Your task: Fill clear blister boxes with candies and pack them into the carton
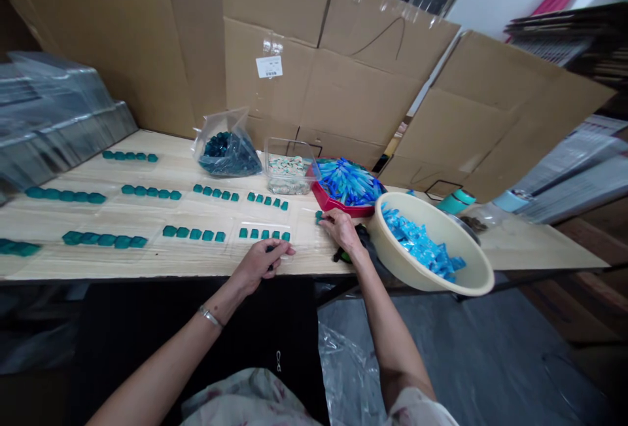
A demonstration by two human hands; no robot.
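My left hand (pixel 260 260) rests at the near edge of the wooden table (pixel 147 262), fingers curled over a clear plastic tray (pixel 265 235) that holds a row of small teal blocks. My right hand (pixel 341 226) reaches to the right of that tray, fingertips pinched on a single teal block (pixel 318 216). Several more clear trays with rows of teal blocks (pixel 193 233) lie across the table to the left. A cream bowl (pixel 471 269) of blue wrapped pieces sits just right of my right wrist.
A red tray of blue sticks (pixel 348 184), a clear box of small pale items (pixel 287 174) and a bag of teal blocks (pixel 228 151) stand behind. Cardboard sheets (pixel 343 72) wall the back. Stacked plastic-wrapped packs (pixel 53 118) lie at far left.
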